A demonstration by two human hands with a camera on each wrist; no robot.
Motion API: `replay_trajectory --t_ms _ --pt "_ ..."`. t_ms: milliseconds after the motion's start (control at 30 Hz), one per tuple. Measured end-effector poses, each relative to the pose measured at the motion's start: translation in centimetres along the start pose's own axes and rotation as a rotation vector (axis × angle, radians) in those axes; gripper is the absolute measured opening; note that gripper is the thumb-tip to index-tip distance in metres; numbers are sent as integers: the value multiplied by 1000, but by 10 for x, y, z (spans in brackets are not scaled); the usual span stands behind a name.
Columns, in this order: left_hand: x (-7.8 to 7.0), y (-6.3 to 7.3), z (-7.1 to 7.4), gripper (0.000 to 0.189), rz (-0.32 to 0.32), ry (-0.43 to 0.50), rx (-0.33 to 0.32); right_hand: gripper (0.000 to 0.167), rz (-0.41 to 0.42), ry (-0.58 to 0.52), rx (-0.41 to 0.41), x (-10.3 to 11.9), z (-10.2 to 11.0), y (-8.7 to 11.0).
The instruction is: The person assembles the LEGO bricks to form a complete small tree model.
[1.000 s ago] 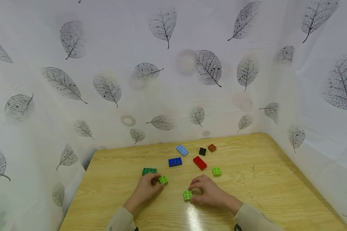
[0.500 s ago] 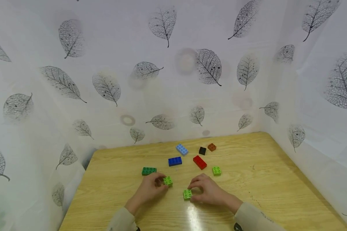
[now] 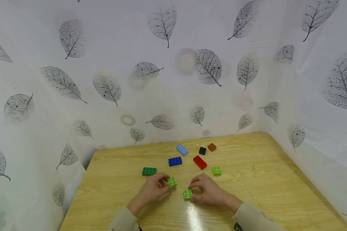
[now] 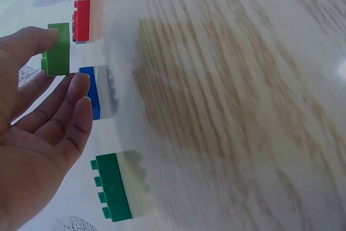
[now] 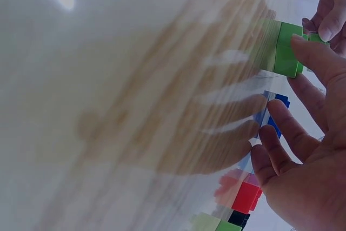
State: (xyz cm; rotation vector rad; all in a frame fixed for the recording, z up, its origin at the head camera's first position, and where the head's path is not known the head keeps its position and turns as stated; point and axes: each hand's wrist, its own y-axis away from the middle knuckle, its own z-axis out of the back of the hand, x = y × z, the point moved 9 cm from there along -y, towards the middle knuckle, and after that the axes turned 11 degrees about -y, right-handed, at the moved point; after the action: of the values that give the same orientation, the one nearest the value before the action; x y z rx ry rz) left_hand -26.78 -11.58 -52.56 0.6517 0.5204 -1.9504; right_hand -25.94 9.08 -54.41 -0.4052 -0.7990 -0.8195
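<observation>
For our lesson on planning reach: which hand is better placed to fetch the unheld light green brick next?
Probably the right hand: it is nearer the unheld brick than the left hand, though the right too pinches a brick.

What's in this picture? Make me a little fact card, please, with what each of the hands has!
Left hand: pinches lime brick
Right hand: pinches another lime brick
Those two joined: no, apart
Other long ones: red brick, blue brick, light blue brick, green brick
Other small ones: third lime brick, black brick, brown brick
Underneath: table
</observation>
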Motion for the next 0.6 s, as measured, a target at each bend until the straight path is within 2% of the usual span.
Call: replay_trajectory --t_ms 233,433,600 --pt "-11 -2 -5 34 -35 -9 -1 33 3 -1 3 2 1 0" --pt "-18 -3 -14 33 -48 29 27 33 1 -2 3 3 1 0" --pt "-25 -3 -22 32 -83 40 48 33 7 10 -1 2 1 0"
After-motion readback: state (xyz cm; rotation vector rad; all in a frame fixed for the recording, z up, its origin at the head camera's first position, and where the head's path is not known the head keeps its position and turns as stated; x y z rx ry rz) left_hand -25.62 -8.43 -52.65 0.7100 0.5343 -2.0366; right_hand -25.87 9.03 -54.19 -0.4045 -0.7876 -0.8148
